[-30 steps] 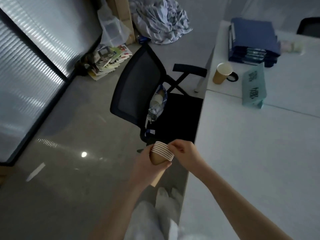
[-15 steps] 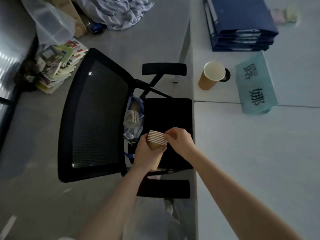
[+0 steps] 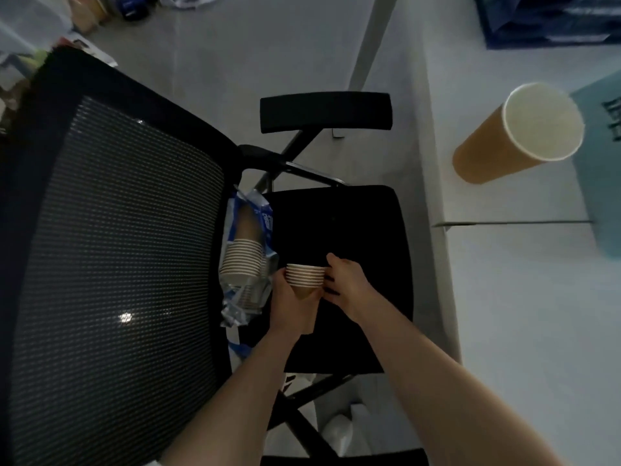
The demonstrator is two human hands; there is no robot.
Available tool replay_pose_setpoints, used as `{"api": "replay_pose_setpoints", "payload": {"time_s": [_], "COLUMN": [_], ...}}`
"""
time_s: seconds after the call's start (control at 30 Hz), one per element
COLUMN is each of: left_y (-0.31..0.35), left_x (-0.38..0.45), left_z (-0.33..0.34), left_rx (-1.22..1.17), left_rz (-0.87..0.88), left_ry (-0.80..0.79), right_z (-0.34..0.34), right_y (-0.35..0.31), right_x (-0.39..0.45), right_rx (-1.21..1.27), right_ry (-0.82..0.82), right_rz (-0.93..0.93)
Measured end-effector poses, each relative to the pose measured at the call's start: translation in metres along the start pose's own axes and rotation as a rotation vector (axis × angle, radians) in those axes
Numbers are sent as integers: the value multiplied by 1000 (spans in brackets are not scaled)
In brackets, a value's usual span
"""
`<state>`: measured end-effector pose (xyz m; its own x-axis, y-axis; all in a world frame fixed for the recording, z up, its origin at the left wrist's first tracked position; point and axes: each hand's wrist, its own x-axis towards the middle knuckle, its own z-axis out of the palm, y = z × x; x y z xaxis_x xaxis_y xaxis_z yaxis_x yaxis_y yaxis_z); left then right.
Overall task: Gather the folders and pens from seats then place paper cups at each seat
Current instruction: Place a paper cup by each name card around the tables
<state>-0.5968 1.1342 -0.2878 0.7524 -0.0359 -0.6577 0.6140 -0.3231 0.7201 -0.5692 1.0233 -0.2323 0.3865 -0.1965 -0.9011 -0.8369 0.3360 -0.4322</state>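
- The stack of paper cups is a short nest of brown cups with white rolled rims, the rims showing as a tight pile of pale rings. Only a little of the brown wall shows below them.
- The stack is held in the air above the black seat of an office chair, close to the seat's back edge.
- The left hand grips the stack from below and from the side, fingers curled round the brown lower part; the rims stand clear above the hand.
- The right hand is at the other side of the rims. Its thumb reaches up beside the top rim and its curled fingers touch the edge of the rings, pinching at the uppermost cups.
- A second stack of cups lies in a torn blue and clear plastic sleeve, wedged between the seat and the mesh backrest, just beside the left hand.
- A single paper cup stands upright on the white table, well apart from the hands, next to a teal sign.
- Dark blue folders lie at the table's far end, partly out of view.
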Motion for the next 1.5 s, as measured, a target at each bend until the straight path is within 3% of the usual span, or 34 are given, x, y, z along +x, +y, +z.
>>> {"api": "replay_pose_setpoints", "payload": {"time_s": [0.17,0.37,0.5,0.6,0.73,0.87,0.93,1.03,1.13,1.23,1.33,1.5], "left_y": [-14,-13,0,17,64,115,133,143,155,166,161,145], "left_x": [24,7,-37,-74,-123,-160,-175,-185,-181,-168,-164,-151], "left_z": [2,-10,-20,-32,-45,-33,-14,18,57,85,97,99], "left_rx": [35,180,259,238,194,322,489,685,908,1201,1450,1402], "left_rz": [14,9,12,17,24,173,374,661,892,1025,989,1048], "left_ry": [-43,-69,-99,-62,-17,9,-8,-125,-258,-303,-409,-354], "right_z": [-3,-6,-16,-25,-57,-105,-129,-155,-169,-166,-159,-147], "right_y": [10,22,13,2,-23,-58,-81,-117,-148,-170,-181,-180], "right_x": [34,22,-32,-89,-171,-223,-233,-231,-219,-203,-181,-153], "right_rx": [85,-16,-88,-16,-79,-253,-245,-266,-448,-589,-553,-385], "right_ry": [-32,20,55,-52,-99,21,143,300,451,419,308,177], "right_rz": [49,54,15,-35,-230,-470,-565,-667,-733,-752,-733,-653]}}
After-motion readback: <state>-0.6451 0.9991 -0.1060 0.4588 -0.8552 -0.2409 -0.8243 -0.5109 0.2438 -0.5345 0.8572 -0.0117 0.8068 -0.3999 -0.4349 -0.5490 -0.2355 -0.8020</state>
